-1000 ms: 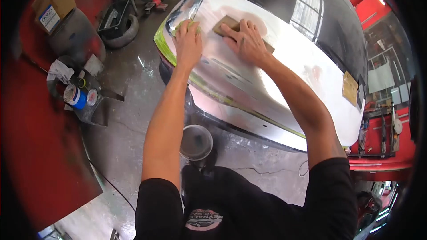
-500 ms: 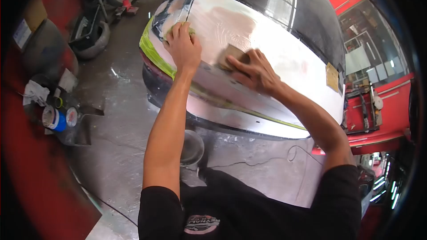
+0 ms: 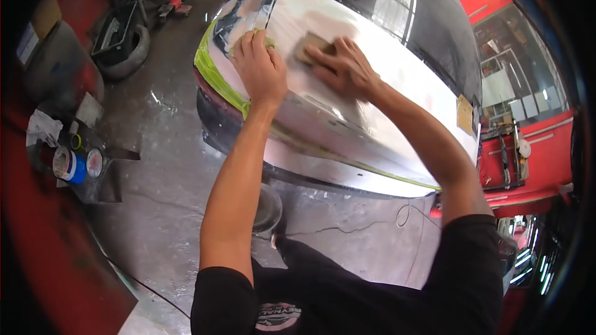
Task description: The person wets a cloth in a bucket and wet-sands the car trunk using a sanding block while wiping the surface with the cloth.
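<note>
My left hand is closed round a yellow-green sponge, which is mostly hidden by the fingers, at the left edge of a car's white-primed rear panel. My right hand presses a brown sanding pad against the same panel, right of the left hand. Motion blurs this hand and the pad. Wet, shiny streaks mark the surface. Yellow-green masking tape covers the car's left corner. A tan piece of sandpaper lies on the panel's right end.
A dark round bucket stands on the floor below the bumper. At left, a blue-and-white tub rests on a dark stand. Tires and a black crate sit at the upper left. A red cabinet is at right.
My right hand has moved up and slightly left across the panel with the sanding pad. The left hand stays in nearly the same place on the sponge.
</note>
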{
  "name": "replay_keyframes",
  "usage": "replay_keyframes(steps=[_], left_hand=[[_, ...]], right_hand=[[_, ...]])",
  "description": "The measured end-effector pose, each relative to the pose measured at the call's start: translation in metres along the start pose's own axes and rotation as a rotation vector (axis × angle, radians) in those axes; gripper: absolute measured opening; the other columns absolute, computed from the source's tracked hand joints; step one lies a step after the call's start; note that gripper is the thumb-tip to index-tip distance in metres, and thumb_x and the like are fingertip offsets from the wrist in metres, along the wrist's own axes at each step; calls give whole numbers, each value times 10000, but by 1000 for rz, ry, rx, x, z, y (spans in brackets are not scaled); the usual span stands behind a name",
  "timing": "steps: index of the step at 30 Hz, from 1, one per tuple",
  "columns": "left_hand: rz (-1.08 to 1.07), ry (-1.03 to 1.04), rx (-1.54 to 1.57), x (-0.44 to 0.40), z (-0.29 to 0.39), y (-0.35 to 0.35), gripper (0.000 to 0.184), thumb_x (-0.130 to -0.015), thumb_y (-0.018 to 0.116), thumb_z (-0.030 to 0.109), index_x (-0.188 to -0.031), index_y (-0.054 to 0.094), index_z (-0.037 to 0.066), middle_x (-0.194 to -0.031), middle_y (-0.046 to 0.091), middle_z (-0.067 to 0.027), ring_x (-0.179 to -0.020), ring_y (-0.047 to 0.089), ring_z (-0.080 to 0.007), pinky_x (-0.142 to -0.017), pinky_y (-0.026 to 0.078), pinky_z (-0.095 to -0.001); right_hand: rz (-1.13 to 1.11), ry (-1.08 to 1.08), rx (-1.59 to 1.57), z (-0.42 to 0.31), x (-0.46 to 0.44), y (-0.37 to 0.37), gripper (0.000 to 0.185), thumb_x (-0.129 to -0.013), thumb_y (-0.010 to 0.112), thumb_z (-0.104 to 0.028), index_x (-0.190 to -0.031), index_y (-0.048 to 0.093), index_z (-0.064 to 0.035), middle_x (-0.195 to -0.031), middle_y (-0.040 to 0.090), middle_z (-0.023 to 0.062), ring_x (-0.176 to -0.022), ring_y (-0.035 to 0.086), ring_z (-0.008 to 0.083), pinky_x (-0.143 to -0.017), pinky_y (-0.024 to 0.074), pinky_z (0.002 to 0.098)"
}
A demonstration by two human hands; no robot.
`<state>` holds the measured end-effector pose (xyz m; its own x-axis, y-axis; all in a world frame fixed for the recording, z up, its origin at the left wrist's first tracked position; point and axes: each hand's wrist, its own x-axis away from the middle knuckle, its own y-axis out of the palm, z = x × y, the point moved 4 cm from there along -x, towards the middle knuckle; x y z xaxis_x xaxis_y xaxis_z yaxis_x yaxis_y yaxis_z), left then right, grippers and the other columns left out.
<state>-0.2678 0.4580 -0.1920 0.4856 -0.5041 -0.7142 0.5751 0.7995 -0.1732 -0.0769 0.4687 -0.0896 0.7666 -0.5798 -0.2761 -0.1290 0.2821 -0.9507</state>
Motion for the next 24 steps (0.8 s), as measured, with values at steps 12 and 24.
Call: replay_keyframes(steps=[12, 24], left_hand=[[43, -3, 29, -4, -3, -3, 393, -1007, 648, 165, -1365, 621, 5, -1349, 655, -199, -1280, 575, -424, -1127, 402, -547], [50, -16, 10, -6, 1, -8, 370, -1009, 624, 96, -1370, 623, 15, -1322, 664, -192, -1267, 586, -420, -1108, 415, -537]], right_hand=[[73, -54, 47, 11, -16, 17, 488, -1040, 701, -373, -1519, 682, -285, -1042, 547, 179, -999, 525, 327, -900, 452, 449], [84, -20, 13, 3, -18, 8, 478, -1030, 716, -358, -1498, 702, -259, -1049, 522, 182, -1000, 520, 363, -918, 447, 453]])
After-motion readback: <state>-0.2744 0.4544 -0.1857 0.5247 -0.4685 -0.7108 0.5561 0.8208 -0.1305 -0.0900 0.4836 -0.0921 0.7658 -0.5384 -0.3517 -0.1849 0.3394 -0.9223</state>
